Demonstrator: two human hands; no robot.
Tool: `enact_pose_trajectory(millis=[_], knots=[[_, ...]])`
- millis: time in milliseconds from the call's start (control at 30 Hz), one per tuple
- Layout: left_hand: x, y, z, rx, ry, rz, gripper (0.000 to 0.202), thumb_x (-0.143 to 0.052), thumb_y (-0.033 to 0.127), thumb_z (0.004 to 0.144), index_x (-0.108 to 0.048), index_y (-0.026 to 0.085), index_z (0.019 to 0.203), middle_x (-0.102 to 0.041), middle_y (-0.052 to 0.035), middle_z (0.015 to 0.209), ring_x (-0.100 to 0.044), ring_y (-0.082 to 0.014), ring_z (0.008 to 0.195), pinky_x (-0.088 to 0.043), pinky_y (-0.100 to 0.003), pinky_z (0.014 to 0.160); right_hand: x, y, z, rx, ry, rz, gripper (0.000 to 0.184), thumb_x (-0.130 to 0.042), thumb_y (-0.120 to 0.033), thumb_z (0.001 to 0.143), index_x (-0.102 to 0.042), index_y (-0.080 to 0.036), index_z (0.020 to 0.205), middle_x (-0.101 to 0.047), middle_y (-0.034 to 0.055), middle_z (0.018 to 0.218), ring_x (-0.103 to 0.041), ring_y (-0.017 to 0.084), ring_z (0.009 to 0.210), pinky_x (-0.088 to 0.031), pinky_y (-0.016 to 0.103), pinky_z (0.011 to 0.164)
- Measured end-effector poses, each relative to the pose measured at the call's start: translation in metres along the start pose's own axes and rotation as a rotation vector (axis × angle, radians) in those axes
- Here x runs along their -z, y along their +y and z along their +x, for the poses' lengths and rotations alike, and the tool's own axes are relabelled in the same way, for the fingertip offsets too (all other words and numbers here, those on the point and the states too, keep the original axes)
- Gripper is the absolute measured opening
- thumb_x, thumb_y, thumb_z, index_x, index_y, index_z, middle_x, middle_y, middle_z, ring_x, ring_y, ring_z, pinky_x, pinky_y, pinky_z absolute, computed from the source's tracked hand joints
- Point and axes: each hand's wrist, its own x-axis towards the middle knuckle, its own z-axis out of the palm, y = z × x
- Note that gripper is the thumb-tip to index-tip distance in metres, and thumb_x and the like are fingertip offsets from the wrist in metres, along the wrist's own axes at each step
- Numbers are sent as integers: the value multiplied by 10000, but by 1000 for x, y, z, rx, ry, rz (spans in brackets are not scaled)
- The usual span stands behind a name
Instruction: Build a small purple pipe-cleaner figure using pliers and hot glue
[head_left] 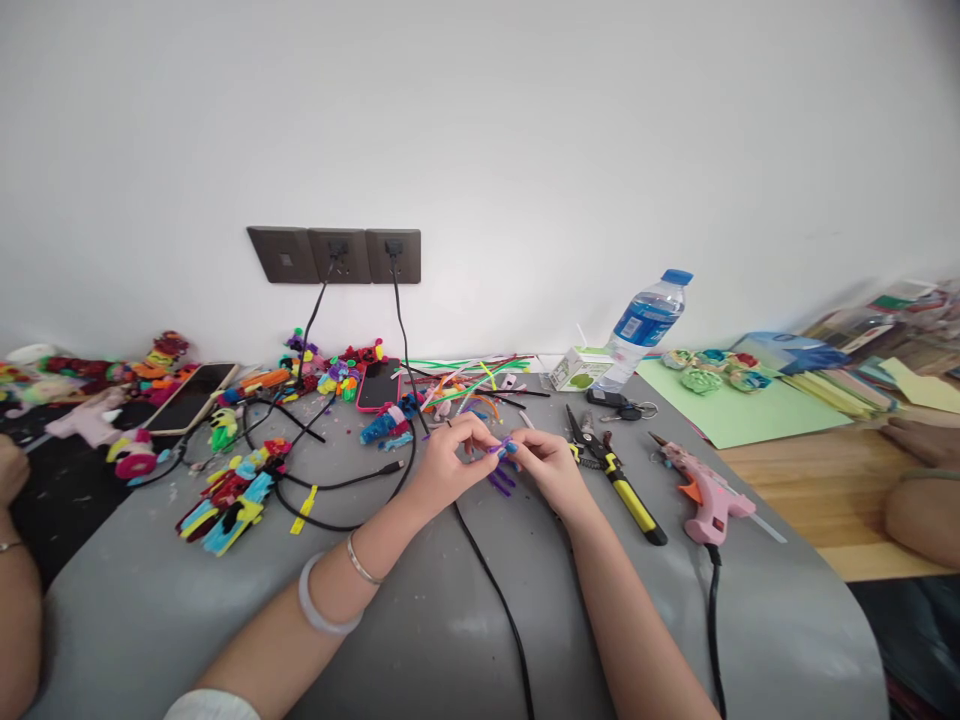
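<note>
My left hand [454, 460] and my right hand [551, 465] meet over the middle of the grey table, both closed in a pinch. Between their fingertips is a small purple and blue pipe cleaner piece [505, 449]; its far side is hidden by the fingers. Purple pipe cleaner strands [502, 484] show just below the fingertips. Behind my hands lies a bundle of loose pipe cleaners [480, 375] in several colours. To the right of my right hand rest yellow and black pliers [619, 480], and farther right a pink glue gun [709, 495].
Fuzzy coloured figures [236, 495] and black cables [390, 467] spread over the left side. A phone [379, 385], a drink carton [581, 369], a leaning water bottle [646, 325] and keys [619, 403] stand or lie at the back. Other people's arms [16, 600] appear at both edges.
</note>
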Motion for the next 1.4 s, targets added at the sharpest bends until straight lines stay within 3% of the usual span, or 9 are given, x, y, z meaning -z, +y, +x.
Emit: enact_pose_trajectory(millis=[533,933,1233,1400], knots=[[-1,-1,0,23,-1,-25,57,-652,163,800,-617,173,755,-579,-5,724,-528,-117,661,-413,-237,578,-1,-3,0,-1,-10,-8,497,-621,-617,800,-547,-192,553,-458,-16,518,-365,115,513,-310,248,478],[1,-4,1,151,18,2,90,-639,235,809,-606,172,753,-601,-14,736,-540,-129,669,-438,-248,602,-2,-5,0,0,-17,-15,494,-599,-630,822,-528,-204,582,-471,-15,530,-396,124,518,-336,255,499],[-1,-11,1,284,66,24,95,-589,235,800,-544,183,735,-564,-1,744,-529,-125,667,-423,-227,567,-1,-1,-2,100,222,83,299,-662,-486,832,-550,-216,769,-500,-20,672,-431,123,571,-370,246,531],[-1,-11,1,307,48,82,147,-589,259,810,-520,184,704,-539,11,689,-507,-124,641,-400,-229,556,-2,0,-2,136,200,26,265,-667,-477,828,-624,-216,813,-555,21,739,-498,160,659,-404,278,585]])
